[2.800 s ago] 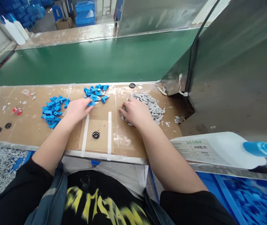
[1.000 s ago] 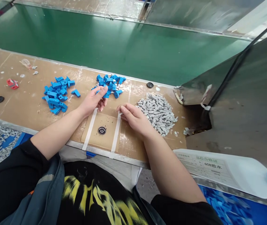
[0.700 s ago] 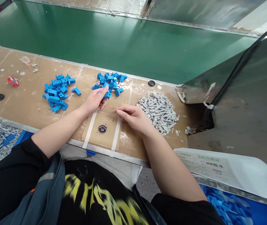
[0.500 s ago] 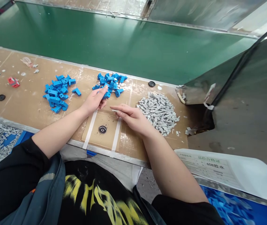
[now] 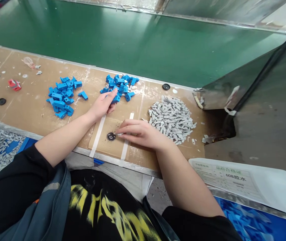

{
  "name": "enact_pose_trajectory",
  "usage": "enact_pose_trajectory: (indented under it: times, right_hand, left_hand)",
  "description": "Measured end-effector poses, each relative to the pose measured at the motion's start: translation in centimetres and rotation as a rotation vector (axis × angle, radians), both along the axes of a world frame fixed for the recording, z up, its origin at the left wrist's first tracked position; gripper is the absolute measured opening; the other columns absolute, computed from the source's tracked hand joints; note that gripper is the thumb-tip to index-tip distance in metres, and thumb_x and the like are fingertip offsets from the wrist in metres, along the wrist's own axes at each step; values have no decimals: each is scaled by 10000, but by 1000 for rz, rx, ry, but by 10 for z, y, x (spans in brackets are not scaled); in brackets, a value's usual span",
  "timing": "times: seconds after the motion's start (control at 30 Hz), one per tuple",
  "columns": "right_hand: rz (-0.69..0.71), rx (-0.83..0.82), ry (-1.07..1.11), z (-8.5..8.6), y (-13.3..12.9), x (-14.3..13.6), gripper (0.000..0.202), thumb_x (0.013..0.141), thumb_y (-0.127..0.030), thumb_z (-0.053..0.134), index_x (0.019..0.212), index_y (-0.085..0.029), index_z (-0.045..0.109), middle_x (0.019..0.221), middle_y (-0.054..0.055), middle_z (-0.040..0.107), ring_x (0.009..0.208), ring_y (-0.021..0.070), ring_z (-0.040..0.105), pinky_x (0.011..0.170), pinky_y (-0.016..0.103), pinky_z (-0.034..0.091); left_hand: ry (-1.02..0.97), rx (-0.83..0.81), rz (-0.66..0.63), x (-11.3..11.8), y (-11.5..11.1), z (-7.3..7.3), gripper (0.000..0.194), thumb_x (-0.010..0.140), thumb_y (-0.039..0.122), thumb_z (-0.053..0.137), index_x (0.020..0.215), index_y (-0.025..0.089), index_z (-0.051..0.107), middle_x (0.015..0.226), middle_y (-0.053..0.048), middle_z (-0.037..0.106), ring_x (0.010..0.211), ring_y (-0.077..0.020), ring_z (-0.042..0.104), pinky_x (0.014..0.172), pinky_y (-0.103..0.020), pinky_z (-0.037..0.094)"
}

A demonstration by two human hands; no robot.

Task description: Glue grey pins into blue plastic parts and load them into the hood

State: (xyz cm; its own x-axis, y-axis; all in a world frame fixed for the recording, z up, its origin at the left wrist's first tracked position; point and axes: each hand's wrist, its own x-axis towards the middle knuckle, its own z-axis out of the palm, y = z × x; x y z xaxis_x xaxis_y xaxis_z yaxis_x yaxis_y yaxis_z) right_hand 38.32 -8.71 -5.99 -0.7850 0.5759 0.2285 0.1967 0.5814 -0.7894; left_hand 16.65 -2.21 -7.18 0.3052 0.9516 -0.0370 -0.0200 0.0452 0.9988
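– Grip, right hand (image 5: pixel 141 134)?
– Narrow pinch, thumb and fingers on a small pale piece (image 5: pixel 119 134), at the right edge of the black disc (image 5: pixel 111 136). Contact with disc: cannot tell.
– Disc position?
– On the cardboard pad (image 5: pixel 109 149), between white tape strips (image 5: pixel 97 136). Grey pile (image 5: pixel 172 118) lies to its right.
– Left hand (image 5: pixel 104 103)?
– Fingers curled, beside the blue parts (image 5: pixel 120 82); cannot tell whether it holds one.

The blocks (image 5: pixel 57 96) are blue, pieces (image 5: pixel 173 117) grey, the disc (image 5: pixel 111 136) black, seemingly white-marked
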Motion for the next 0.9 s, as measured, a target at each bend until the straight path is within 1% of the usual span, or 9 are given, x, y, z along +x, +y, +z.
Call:
enact_pose_trajectory:
  times: [0.07,0.13,0.3,0.4,0.5,0.63,0.7,0.8,0.9]
  right_hand:
    - [72,27,-33,3,-3,-1,238,1067,-295,592,1192,-201,770,1117,106,748,1006,184,724,893,325,591]
    - [106,47,-87,5,-5,-3,259,1083,-294,555,1204,-193,760,1121,113,737,1020,193,720,918,331,590]
    - [79,155,-191,9,-11,-8,318,1111,-311,481,1223,-156,736,1115,134,706,1006,209,703,889,342,583]
    - [82,211,-229,11,-14,-9,329,1117,-304,461,1207,-142,733,1094,137,700,967,201,694,840,327,576]
    - [101,224,-269,11,-14,-11,329,1119,-303,457,1191,-141,735,1086,135,699,965,201,698,841,325,570]
    - [90,213,-242,4,-12,-12,307,1111,-327,489,1147,-151,737,1060,121,708,938,195,701,838,324,566]
    - [6,218,-151,-1,-9,-10,277,1096,-350,532,1114,-166,739,1020,102,719,906,186,701,815,313,562]
    - [-259,263,0,-7,-2,-3,227,1066,-375,600,1040,-201,743,947,70,726,852,175,696,772,302,549]
    - [-503,324,69,-11,5,2,246,1049,-409,624,938,-217,730,857,50,704,776,174,662,708,311,519]
  left_hand:
    - [14,-6,11,0,0,0,592,1026,758,447,771,224,405,535,50,368,436,-87,347,451,-238,221]
    - [22,-11,7,1,0,-2,587,1038,738,441,754,228,379,544,55,332,433,-81,305,455,-244,205]
    - [-6,-29,-33,2,0,-7,591,1029,730,473,736,233,348,564,58,295,439,-76,239,462,-258,174]
    - [-3,-29,-36,4,-1,-7,617,1010,770,469,735,232,340,578,51,309,452,-77,241,470,-265,175]
    - [38,-17,-37,4,-2,-5,649,988,825,434,737,232,346,594,45,316,475,-85,264,486,-273,201]
    - [91,38,-26,4,-2,-7,653,975,821,461,727,226,355,614,35,337,524,-104,329,519,-277,268]
    - [133,70,-14,4,-3,-8,632,981,780,488,715,221,358,619,30,349,551,-113,367,545,-279,305]
    - [202,92,-24,3,-4,-8,594,1000,700,492,684,216,356,606,25,360,574,-123,403,576,-286,338]
    - [231,105,-35,3,-5,-8,568,1010,648,481,664,213,364,594,22,381,577,-130,424,586,-295,347]
